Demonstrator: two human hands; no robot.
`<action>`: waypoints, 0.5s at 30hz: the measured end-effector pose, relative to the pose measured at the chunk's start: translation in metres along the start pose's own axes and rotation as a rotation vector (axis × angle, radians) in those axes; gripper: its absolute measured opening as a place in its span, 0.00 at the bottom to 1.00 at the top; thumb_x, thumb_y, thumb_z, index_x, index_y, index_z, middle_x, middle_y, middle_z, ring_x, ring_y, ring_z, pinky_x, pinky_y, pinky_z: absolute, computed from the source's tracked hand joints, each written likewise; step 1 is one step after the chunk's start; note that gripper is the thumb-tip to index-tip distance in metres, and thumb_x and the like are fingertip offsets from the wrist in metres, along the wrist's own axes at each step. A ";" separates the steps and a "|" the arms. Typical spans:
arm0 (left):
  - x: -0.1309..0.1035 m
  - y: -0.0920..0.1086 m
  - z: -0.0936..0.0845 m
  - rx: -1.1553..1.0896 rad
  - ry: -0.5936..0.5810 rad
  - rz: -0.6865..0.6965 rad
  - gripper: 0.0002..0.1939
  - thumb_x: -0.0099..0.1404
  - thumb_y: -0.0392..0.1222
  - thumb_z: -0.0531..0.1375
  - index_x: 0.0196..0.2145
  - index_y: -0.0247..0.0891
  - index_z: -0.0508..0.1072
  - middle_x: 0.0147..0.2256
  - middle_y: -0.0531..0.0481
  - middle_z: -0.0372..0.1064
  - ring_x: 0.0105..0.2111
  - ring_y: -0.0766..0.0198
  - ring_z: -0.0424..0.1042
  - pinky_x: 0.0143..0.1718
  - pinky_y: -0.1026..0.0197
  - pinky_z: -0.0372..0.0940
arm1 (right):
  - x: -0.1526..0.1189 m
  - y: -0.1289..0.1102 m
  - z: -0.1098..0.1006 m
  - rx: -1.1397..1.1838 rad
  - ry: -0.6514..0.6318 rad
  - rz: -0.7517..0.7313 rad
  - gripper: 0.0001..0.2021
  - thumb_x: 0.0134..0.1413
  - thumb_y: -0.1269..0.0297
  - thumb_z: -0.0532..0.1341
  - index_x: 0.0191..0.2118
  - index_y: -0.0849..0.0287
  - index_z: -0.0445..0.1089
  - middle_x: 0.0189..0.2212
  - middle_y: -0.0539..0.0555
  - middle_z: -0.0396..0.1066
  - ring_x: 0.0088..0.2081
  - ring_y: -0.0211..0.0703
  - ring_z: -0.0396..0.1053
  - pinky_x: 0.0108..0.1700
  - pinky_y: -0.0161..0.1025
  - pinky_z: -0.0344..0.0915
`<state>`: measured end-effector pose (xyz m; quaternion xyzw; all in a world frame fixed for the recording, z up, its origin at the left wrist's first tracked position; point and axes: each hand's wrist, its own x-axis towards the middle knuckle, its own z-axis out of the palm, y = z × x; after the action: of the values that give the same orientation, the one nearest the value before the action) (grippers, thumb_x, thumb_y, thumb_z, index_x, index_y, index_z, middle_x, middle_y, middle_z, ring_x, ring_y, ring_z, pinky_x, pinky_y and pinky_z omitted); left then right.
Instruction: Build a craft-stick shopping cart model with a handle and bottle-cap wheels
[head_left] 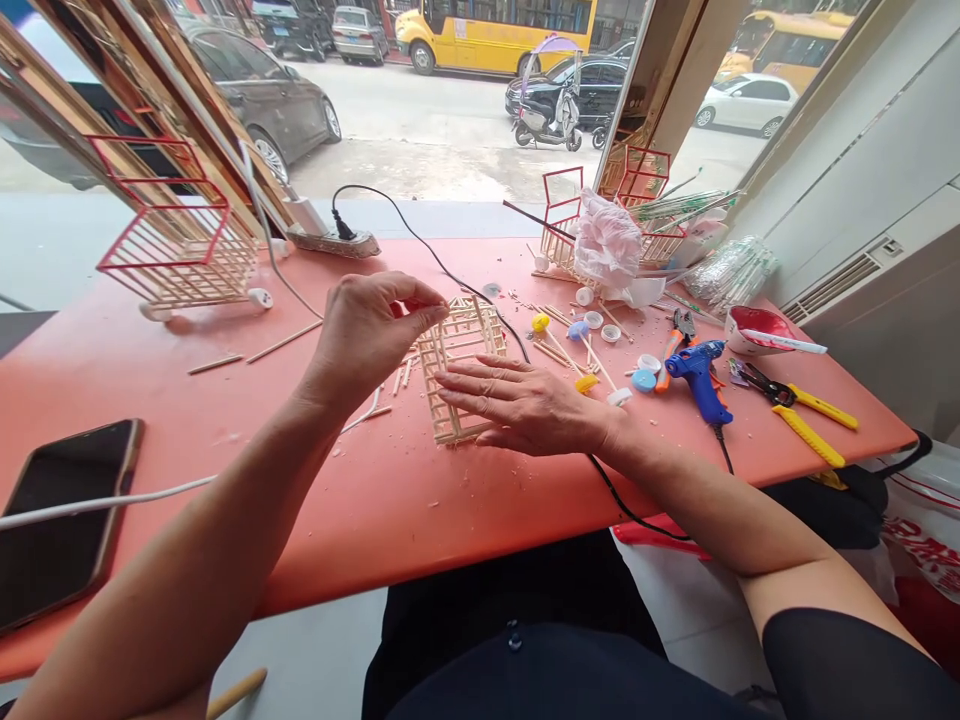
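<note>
Touching a boxy, slatted wooden frame [433, 372]

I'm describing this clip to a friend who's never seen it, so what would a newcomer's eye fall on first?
Probably the hands at the centre: the left hand has its fingertips at the upper left of a pale stick frame, while the right hand lies over its near right part. Next, perhaps, the blue glue gun at right on the orange-red table, and the yellow bus outside, at the top.
</note>
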<state>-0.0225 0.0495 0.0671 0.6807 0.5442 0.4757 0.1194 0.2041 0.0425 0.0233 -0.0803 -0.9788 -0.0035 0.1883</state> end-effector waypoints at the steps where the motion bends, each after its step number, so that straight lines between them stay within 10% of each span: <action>1: -0.001 0.000 0.000 -0.001 0.004 0.005 0.02 0.59 0.37 0.69 0.30 0.39 0.84 0.27 0.52 0.81 0.28 0.60 0.74 0.34 0.56 0.67 | 0.000 0.000 -0.001 0.000 -0.004 0.002 0.27 0.76 0.55 0.52 0.69 0.67 0.64 0.70 0.63 0.62 0.73 0.45 0.57 0.77 0.47 0.49; 15: -0.009 -0.001 -0.003 -0.011 0.005 0.012 0.06 0.62 0.42 0.67 0.32 0.40 0.84 0.30 0.52 0.82 0.31 0.59 0.77 0.39 0.55 0.71 | -0.003 0.001 0.001 -0.025 0.087 -0.035 0.28 0.76 0.53 0.51 0.70 0.70 0.62 0.69 0.63 0.65 0.73 0.45 0.59 0.77 0.45 0.50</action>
<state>-0.0253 0.0409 0.0631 0.6820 0.5378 0.4811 0.1191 0.2062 0.0432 0.0210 -0.0654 -0.9708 -0.0227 0.2297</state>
